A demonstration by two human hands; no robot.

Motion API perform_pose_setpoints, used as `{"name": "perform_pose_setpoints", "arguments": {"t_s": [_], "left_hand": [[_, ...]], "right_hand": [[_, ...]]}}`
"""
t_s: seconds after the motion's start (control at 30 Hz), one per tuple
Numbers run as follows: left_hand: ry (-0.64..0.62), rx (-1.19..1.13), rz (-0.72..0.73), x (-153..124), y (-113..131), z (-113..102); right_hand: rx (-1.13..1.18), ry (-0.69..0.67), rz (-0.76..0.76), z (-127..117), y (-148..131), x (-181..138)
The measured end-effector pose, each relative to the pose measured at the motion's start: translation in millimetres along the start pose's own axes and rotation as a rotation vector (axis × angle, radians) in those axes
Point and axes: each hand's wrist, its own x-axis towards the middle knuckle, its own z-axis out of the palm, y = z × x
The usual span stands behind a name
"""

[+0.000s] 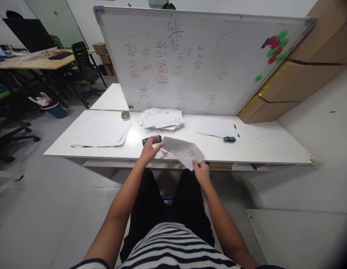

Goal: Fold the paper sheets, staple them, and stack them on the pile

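Note:
My left hand (149,150) is closed around a black stapler (146,141) that lies at the front part of the white desk. Between the fingers and thumb of my right hand (201,172) is the lower right corner of a sheet of paper (181,148), which carries a small round printed mark. The sheet is held tilted over the desk's front edge. Its upper left corner reaches the right end of the stapler; whether it lies inside the jaws I cannot tell.
On the desk (134,149) are a messy paper pile (162,118), large sheets (100,130), a small grey device (125,115) and a small dark blue object (229,139) near another sheet (215,127). A whiteboard (207,63) stands behind; cardboard boxes (299,82) are stacked right.

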Motion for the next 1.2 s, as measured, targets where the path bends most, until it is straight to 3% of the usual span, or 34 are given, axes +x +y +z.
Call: {"name": "perform_pose_setpoints", "arguments": {"t_s": [0.13,0.3,0.6,1.2], "left_hand": [[-0.001,0.460,0.081,33,-28,-8],[-0.028,0.605,0.088,37,-54,2],[-0.177,0.466,0.146,31,-52,-16],[-0.286,0.346,0.125,12,-40,-19]], "right_hand": [[0.124,0.085,0.254,-9,23,-25],[0.300,0.121,0.441,-5,33,-39],[0.630,0.055,0.491,-1,-6,-22],[0.521,-0.226,0.518,22,-17,-21]]}}
